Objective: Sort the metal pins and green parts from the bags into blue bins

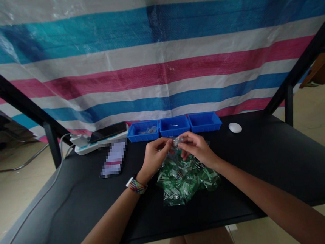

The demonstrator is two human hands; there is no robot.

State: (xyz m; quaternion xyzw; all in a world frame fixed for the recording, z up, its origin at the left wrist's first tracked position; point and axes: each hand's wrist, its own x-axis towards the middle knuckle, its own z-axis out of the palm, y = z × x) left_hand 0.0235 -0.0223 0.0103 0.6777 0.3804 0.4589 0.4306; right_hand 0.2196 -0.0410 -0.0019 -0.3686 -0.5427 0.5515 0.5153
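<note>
Both of my hands meet over a heap of small clear packets with green contents point(184, 180) on the black table. Between the fingertips is a small clear plastic bag point(176, 140), pinched from both sides. My left hand point(157, 153), with a patterned watch band at the wrist, closes thumb and forefinger on its left edge. My right hand point(197, 147) grips the right edge, its other fingers curled beneath. What the small bag contains is too small to make out. Just beyond my hands stand three blue trays.
The left blue tray point(130, 134) holds small clear packets; the middle blue tray point(175, 131) holds a thin metallic piece. The right blue tray point(205, 127) and a white oval object point(235, 127) stand rightward. Leftward lie a power strip point(82, 149), a dark phone point(108, 132) and a blurred-out device point(114, 160).
</note>
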